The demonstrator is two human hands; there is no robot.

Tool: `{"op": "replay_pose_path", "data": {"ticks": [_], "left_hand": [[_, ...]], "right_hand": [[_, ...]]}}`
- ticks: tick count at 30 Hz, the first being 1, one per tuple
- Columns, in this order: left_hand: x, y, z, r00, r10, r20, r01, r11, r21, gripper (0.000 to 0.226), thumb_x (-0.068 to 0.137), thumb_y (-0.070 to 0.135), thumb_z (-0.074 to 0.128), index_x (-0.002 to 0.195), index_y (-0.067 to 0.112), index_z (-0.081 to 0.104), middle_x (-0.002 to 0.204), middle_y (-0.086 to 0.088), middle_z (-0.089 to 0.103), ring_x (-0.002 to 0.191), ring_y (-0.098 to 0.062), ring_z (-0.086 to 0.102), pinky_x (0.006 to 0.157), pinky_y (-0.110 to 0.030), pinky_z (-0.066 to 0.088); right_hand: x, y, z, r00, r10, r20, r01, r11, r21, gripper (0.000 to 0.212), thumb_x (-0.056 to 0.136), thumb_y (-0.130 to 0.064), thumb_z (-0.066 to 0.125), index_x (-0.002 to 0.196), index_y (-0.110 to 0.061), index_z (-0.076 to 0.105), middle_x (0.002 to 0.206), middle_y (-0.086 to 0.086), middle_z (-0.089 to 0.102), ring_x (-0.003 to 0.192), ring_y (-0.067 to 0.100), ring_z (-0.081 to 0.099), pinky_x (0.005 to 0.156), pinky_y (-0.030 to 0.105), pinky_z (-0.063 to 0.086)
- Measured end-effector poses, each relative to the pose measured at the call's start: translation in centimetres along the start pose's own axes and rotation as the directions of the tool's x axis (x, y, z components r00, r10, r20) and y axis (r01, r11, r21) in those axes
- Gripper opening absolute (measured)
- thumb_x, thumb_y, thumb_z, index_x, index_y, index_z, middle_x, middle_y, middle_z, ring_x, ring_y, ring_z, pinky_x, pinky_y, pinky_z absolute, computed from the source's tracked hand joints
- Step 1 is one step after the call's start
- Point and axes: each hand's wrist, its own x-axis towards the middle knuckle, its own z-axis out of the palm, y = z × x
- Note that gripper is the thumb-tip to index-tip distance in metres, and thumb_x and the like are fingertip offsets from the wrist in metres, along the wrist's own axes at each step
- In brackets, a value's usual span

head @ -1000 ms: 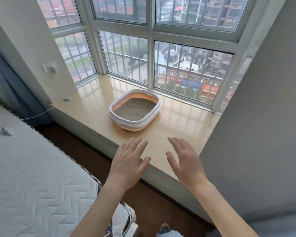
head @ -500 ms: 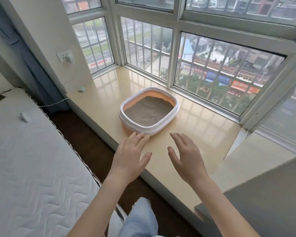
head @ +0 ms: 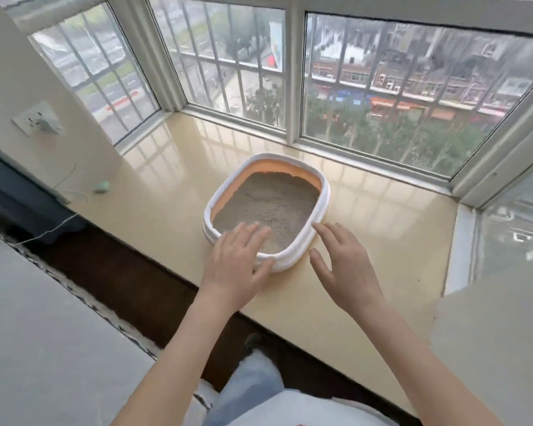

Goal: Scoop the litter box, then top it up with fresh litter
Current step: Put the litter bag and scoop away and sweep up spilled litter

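Barely begun: both hands, left hand (head: 239,265) and right hand (head: 346,265), fingers released and empty, at the litter box (head: 319,207); scooping and topping up not yet started.

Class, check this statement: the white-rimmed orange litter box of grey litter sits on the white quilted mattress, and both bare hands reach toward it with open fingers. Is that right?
One detail is wrong. The head view shows the white-rimmed orange litter box of grey litter sitting on the glossy beige window ledge, not the mattress. The left hand and right hand do reach toward it with open fingers.
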Motion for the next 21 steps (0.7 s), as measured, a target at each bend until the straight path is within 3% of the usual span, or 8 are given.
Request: {"op": "replay_pose_path", "data": {"ticks": [4,8,16,21], "left_hand": [[5.4,-6.6,-1.0,0.996,0.077,0.034,-0.078,0.997,0.013,0.054,0.089,0.048,0.039,0.137,0.022,0.047,0.143,0.0,0.046,0.136,-0.022,0.037,0.108,-0.046,0.036],[9.8,-10.7,-0.9,0.983,0.135,0.121,-0.137,0.99,0.013,0.06,0.085,0.051,0.036,0.137,0.023,0.047,0.143,0.0,0.047,0.135,-0.023,0.038,0.109,-0.044,0.033],[14.3,-14.9,6.0,0.961,0.142,0.236,-0.133,0.99,-0.054,0.069,0.072,0.055,0.052,0.132,0.018,0.053,0.131,-0.003,0.056,0.123,-0.027,0.051,0.099,-0.05,0.044],[16.0,-17.1,10.6,0.907,0.118,0.405,-0.107,0.993,-0.05,0.075,0.077,0.052,0.063,0.141,0.02,0.042,0.142,-0.003,0.045,0.133,-0.022,0.039,0.108,-0.041,0.033]], "right_hand": [[5.7,-1.6,4.0,0.997,0.076,-0.033,-0.075,0.997,0.017,0.046,0.092,-0.03,0.05,0.134,-0.013,0.051,0.134,0.002,0.054,0.126,0.021,0.047,0.103,0.042,0.042],[8.7,-2.0,6.6,0.989,0.144,-0.022,-0.144,0.989,0.014,0.048,0.091,-0.037,0.046,0.133,-0.015,0.052,0.132,0.002,0.054,0.124,0.019,0.047,0.103,0.036,0.039],[11.2,1.6,13.7,0.962,0.175,0.21,-0.159,0.983,-0.089,0.066,0.08,-0.056,0.048,0.136,-0.02,0.049,0.137,0.005,0.051,0.129,0.029,0.044,0.102,0.047,0.041],[13.4,2.6,19.6,0.912,0.155,0.38,-0.119,0.986,-0.116,0.073,0.079,-0.058,0.043,0.14,-0.018,0.043,0.137,0.006,0.05,0.128,0.028,0.044,0.101,0.045,0.041]]}}
